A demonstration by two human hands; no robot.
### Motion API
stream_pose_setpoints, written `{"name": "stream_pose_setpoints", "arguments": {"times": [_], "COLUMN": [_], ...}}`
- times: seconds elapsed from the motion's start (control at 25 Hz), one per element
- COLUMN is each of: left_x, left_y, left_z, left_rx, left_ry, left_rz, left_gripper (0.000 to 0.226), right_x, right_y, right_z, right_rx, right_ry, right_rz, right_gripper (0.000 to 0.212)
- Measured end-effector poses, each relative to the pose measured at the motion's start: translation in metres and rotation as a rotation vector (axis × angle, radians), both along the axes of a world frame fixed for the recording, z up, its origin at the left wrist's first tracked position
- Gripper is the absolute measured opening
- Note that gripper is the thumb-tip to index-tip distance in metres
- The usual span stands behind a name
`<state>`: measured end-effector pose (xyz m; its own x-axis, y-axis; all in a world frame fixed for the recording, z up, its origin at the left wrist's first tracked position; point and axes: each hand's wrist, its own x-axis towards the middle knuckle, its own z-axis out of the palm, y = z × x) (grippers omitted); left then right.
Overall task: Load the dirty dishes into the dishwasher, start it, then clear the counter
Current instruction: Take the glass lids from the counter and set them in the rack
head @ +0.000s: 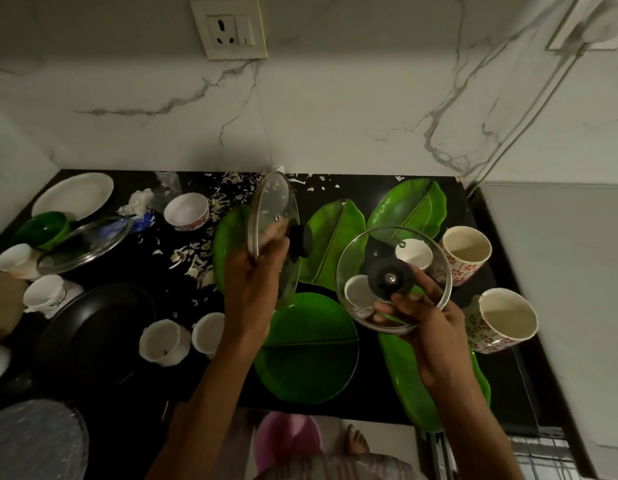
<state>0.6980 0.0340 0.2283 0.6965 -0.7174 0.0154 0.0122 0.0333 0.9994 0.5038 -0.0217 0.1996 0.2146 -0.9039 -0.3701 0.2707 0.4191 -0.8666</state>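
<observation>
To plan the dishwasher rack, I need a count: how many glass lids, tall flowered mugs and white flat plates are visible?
Glass lids: 3
Flowered mugs: 2
White plates: 1
Total: 6

**Glass, gloss and stone**

Both held glass lids [274, 233] [392, 278] are clear with metal rims and matt black knobs. The leaf-shaped plates [311, 348] look like glossy green plastic. The countertop [501, 375] is polished black; the wall [335, 116] is veined marble.
</observation>
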Motion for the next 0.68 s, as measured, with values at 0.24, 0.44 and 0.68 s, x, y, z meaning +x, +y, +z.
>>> {"name": "stream_pose_setpoints", "arguments": {"times": [0.24,0.44,0.68], "left_x": [-0.035,-0.052,-0.054], "left_y": [0.025,0.055,0.111], "left_z": [0.001,-0.002,-0.007], "left_rx": [-0.063,-0.031,-0.053], "left_ry": [0.114,0.112,0.159], "left_rz": [0.049,0.045,0.009], "left_gripper": [0.032,0.021,0.020], "right_x": [-0.020,-0.031,-0.036], "right_y": [0.008,0.028,0.088], "right_z": [0.006,0.005,0.002], "right_rx": [-0.018,-0.036,-0.044], "right_ry": [0.029,0.044,0.037], "right_rz": [0.078,0.089,0.001], "right_gripper": [0.051,0.051,0.052]}}
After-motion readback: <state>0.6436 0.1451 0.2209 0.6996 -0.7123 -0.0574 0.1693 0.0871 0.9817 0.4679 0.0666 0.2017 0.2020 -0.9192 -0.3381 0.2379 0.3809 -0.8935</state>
